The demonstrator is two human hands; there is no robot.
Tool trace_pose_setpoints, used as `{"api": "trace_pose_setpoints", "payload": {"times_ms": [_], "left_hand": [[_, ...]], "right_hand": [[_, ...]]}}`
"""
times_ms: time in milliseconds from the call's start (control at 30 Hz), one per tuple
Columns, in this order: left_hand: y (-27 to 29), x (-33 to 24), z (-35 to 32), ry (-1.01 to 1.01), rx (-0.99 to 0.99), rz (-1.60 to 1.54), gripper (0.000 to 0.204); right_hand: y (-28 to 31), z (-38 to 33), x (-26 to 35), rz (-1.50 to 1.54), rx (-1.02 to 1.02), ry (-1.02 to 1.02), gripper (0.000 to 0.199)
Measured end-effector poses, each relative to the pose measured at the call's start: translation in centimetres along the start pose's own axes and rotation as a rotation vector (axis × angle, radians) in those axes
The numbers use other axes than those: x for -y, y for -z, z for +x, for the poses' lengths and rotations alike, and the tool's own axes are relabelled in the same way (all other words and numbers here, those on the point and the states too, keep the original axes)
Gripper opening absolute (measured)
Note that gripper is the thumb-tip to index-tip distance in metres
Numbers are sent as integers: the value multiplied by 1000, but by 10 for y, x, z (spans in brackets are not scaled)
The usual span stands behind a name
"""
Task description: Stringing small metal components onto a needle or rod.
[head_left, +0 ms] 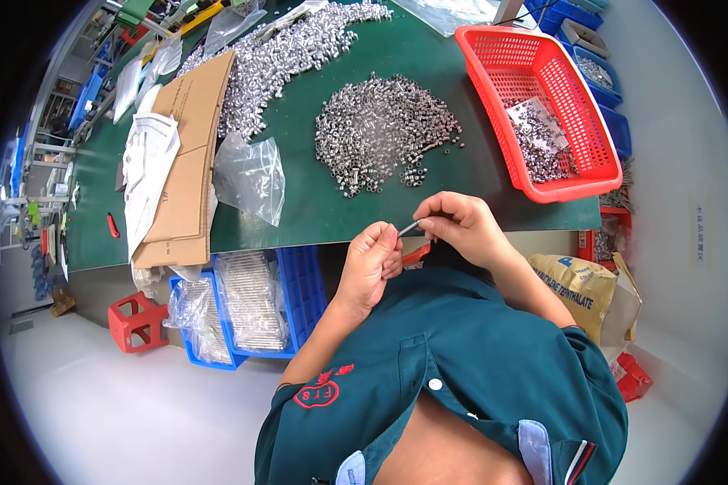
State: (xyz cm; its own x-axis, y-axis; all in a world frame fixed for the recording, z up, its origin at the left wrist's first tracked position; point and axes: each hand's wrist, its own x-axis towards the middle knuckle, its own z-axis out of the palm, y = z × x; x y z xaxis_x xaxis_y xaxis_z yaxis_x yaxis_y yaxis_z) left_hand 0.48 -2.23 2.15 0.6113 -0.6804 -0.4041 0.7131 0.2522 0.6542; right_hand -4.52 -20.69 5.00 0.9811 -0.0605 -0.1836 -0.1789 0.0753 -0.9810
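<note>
My left hand (372, 263) and my right hand (453, 226) meet just in front of the green table's (315, 214) near edge. Between their fingertips they pinch a thin silver metal pin (408, 229), each hand closed on one end. A heap of small silver metal parts (384, 129) lies on the table right beyond my hands. A second, longer heap (279, 52) spreads toward the far side.
A red plastic basket (542, 97) with metal parts stands at the right. Flat cardboard (186, 153), white papers (150, 166) and a clear bag (251, 174) lie at the left. Blue bins (255, 303) with bagged parts and a red stool (137, 322) sit below the table. A brown sack (578, 283) stands right.
</note>
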Motion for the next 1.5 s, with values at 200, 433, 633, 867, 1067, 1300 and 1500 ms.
{"api": "trace_pose_setpoints", "payload": {"times_ms": [200,433,633,867,1067,1300,1500], "left_hand": [[-19,-10,7,-32,38,37,27],[-65,-27,33,-152,141,293,27],[-121,-34,76,-357,264,561,27],[-148,-32,101,-312,266,627,31],[-122,-41,88,-225,162,477,31],[-61,-42,51,-206,-7,276,23],[-19,-32,21,-215,-167,163,23]], "right_hand": [[9,-8,11,-208,-114,162,19],[36,-24,70,-930,-355,777,36],[75,-21,79,-912,-444,846,21],[126,-29,75,-873,-542,734,14],[159,-40,62,-1102,-747,661,18],[87,-51,70,-817,-738,863,15],[27,-12,11,-639,-282,611,19]]}}
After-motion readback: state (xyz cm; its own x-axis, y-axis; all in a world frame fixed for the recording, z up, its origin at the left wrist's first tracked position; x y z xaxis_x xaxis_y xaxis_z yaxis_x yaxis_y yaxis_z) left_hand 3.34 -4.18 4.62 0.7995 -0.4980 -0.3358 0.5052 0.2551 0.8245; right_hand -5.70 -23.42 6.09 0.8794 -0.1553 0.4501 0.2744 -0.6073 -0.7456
